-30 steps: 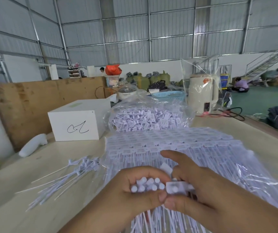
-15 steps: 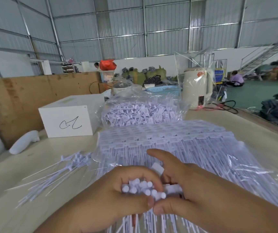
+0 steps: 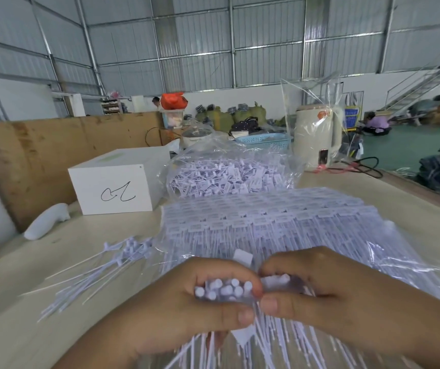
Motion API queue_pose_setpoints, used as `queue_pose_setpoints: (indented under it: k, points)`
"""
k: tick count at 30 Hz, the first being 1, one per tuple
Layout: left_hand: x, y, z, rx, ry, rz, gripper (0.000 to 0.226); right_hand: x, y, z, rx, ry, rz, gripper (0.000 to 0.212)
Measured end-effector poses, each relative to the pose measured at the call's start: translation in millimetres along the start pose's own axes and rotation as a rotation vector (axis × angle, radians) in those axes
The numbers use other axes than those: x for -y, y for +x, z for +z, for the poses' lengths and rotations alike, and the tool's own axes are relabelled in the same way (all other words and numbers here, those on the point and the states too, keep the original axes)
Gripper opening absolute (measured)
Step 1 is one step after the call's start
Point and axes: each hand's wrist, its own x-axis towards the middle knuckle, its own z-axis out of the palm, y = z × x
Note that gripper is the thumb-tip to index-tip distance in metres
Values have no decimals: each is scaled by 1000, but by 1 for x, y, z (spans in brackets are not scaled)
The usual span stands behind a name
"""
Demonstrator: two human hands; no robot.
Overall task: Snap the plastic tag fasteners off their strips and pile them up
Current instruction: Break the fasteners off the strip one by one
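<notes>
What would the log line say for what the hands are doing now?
left hand: grips fastener bundle | right hand: pinches strip end | loose pile: on table, left

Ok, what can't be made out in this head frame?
- Left hand: its palm and the fastener bundle below the heads, hidden by the fingers.
- Right hand: what it pinches, blurred and covered by its fingers.
- Fastener tails: motion-blurred, cut by the bottom edge.
- Tag print on the strips: too small.

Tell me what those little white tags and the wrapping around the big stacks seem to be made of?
Tags: apparently molded plastic, matte pale white, with thin flexible tails. Wrapping: looks like thin clear plastic film, glossy, crinkled, with glare streaks.
</notes>
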Motion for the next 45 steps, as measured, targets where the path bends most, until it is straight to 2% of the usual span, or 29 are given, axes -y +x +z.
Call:
queue_pose_setpoints:
  k: [3, 8, 11, 16, 19, 24, 28, 34, 37, 39, 41, 43, 45]
  points:
    - [4, 2, 1, -14, 17, -14, 12, -5, 1, 1, -5, -74, 16, 41]
    - [11, 7, 2, -57, 47, -3, 15, -11, 3, 6, -67, -160, 23, 42]
    - [13, 7, 2, -63, 80, -26, 12, -15, 4, 6, -61, -127, 12, 36]
    - [12, 6, -1, -60, 41, -17, 9, -16, 3, 5, -54, -107, -5, 45]
    - [14, 7, -2, -98, 26, -16, 11, -17, 2, 3, -71, -89, 22, 37]
    - [13, 11, 4, -230, -28, 69, 20, -11, 4, 3, -252, -73, 33, 44]
    - [12, 12, 9, -332, -19, 102, 22, -4, 6, 9, -346, -107, 70, 31]
    - [8, 15, 14, -481, -83, 122, 22, 9, 11, 22, -513, -178, 66, 49]
    - [6, 12, 13, -574, -211, 82, 17, 6, 15, 19, -728, -40, 98, 46]
    - [4, 10, 8, -610, -283, 44, 27, 0, 12, 7, -803, 45, 105, 45]
    - [1, 7, 5, -547, -265, 30, 24, -3, 7, 2, -662, 138, 70, 36]
    - [0, 7, 6, -427, -192, 16, 22, -4, 4, 5, -393, 205, 24, 26]
    - [3, 8, 8, -315, -133, 22, 26, -6, 4, 10, -215, 146, -23, 38]
